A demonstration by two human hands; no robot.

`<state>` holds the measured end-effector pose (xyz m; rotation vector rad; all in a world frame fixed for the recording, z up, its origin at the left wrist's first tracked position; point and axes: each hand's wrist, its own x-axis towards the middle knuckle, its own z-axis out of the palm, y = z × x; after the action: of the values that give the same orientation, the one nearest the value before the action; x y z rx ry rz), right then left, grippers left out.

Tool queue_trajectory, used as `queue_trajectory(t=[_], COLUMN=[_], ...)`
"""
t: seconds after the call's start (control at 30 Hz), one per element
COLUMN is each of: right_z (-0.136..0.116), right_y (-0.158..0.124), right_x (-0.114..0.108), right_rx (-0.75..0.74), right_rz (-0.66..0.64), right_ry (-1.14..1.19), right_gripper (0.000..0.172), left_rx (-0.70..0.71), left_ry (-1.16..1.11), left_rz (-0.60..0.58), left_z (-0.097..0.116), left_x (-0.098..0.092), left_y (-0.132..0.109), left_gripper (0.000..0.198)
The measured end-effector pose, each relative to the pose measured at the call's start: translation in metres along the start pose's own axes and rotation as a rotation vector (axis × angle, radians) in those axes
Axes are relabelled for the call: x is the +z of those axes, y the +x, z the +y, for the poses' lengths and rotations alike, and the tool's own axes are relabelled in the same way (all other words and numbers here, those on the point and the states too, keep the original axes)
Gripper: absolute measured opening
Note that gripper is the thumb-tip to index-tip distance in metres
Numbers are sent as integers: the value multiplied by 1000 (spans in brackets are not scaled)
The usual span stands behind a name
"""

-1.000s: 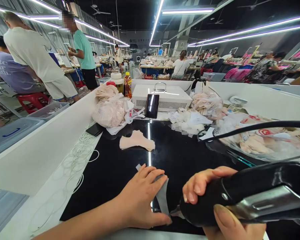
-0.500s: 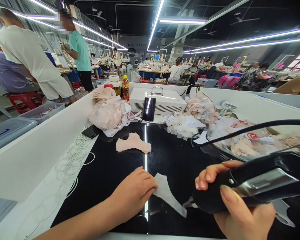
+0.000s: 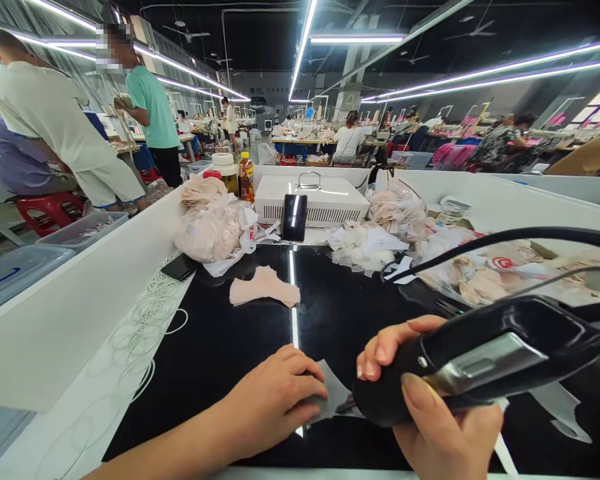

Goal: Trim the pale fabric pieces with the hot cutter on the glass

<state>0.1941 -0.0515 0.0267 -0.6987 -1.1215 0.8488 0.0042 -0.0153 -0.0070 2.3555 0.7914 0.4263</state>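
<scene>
My right hand is wrapped around a black corded hand-held power tool with a silver panel on its side. The tool's small metal tip is at a thin grey fabric piece on the glossy black tabletop. On that piece's left side, my left hand holds it with bent fingers, which cover part of it. Beyond my hands lies a pale pink shaped fabric piece. Another grey cut piece rests right of my right hand, partly behind the tool.
A phone leans against a white metal box. Bagged pink fabric sits back left, and more bags lie right. Thin white rings line the left edge. The tool's cable arches on the right.
My right hand and the tool have moved left, bringing the tip further along the grey piece. My left hand has shifted slightly right and down, and a narrow white strip now shows below my right hand.
</scene>
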Motion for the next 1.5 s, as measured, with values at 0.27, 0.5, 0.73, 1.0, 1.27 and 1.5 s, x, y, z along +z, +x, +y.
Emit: queue_trajectory(t=[0.27, 0.5, 0.73, 1.0, 1.27, 1.5], right_z=[1, 4, 6, 3, -4, -5], right_y=[-6, 3, 12, -3, -4, -12], right_x=[8, -4, -9, 5, 14, 23], right_rx=[33, -9, -40, 28, 100, 76], right_rz=[6, -29, 62, 18, 106, 56], right_ry=[24, -48, -67, 9, 38, 51], right_gripper=[26, 26, 26, 28, 28, 29], left_rx=[-3, -1, -27, -9, 28, 57], left_ry=[-12, 5, -74, -51, -48, -48], left_rz=[2, 0, -103, -117, -126, -116], left_z=[1, 0, 0, 0, -4, -7], left_x=[0, -3, -12, -14, -15, -13], left_y=[0, 1, 1, 0, -1, -2], left_gripper=[23, 26, 41, 48, 49, 49])
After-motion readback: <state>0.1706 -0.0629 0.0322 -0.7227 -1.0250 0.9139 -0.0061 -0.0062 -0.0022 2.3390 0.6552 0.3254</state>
